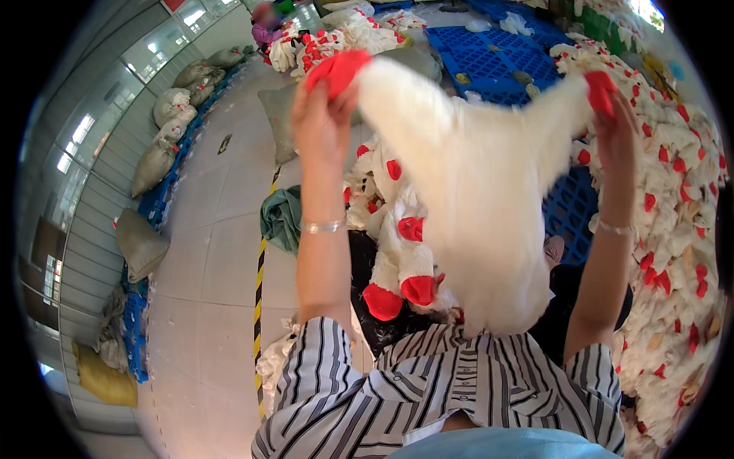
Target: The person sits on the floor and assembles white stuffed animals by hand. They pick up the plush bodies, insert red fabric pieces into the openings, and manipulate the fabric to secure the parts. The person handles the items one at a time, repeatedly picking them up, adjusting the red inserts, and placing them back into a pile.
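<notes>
A limp, fluffy white plush toy skin [485, 206] hangs spread out in front of me, slightly smeared by motion. My left hand [325, 115] is closed on the red tip of one of its limbs. At the opposite limb, my right hand [616, 130] grips the other red tip. The skin's body droops between both arms, down toward my lap. Behind it and to its left, more white plush pieces with red ends [411, 229] lie heaped over my leg.
A large heap of white and red plush pieces [665, 206] fills the right side. Blue plastic pallets [497, 61] lie ahead. Full sacks [157, 164] line the left wall. A green cloth [281, 218] rests by yellow-black floor tape [260, 306]. Another person [266, 27] is at far left.
</notes>
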Action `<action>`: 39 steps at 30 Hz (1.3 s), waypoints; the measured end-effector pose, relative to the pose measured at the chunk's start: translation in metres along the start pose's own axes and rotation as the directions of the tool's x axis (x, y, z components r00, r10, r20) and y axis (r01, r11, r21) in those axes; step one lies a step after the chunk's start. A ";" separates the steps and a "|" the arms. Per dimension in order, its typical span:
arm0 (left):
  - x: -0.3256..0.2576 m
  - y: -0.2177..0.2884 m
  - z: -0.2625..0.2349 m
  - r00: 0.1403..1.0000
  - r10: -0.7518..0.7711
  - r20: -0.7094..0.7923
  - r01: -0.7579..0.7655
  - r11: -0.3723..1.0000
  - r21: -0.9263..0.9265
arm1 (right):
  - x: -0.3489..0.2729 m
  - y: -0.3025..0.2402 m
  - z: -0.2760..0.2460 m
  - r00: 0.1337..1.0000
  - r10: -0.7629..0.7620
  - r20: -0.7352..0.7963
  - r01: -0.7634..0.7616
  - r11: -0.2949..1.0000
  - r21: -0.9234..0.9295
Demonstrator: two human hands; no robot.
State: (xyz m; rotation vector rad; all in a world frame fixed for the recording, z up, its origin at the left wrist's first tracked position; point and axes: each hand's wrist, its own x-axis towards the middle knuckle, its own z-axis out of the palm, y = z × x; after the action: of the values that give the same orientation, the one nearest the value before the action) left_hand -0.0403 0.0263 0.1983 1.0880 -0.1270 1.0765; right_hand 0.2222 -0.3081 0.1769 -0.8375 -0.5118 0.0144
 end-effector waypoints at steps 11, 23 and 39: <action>-0.193 -0.226 -0.100 0.507 -0.854 -0.117 0.847 0.470 0.247 | -0.181 0.239 -0.122 0.459 0.878 -0.132 -0.827 0.369 -0.423; -0.278 -0.134 -0.026 -0.139 -0.939 0.313 0.488 0.210 0.847 | -0.199 0.148 -0.014 0.293 0.947 0.128 -0.590 0.285 -0.755; -0.224 -0.100 -0.062 0.333 -0.935 0.118 0.811 0.348 0.470 | -0.018 0.053 -0.131 0.920 -0.166 -0.355 0.147 0.986 -0.079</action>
State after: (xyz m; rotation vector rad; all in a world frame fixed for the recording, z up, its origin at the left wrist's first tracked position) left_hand -0.1054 -0.0750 -0.0243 1.3896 0.3695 -0.1887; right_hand 0.2738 -0.3688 0.0587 -0.8238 -0.2302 -0.2980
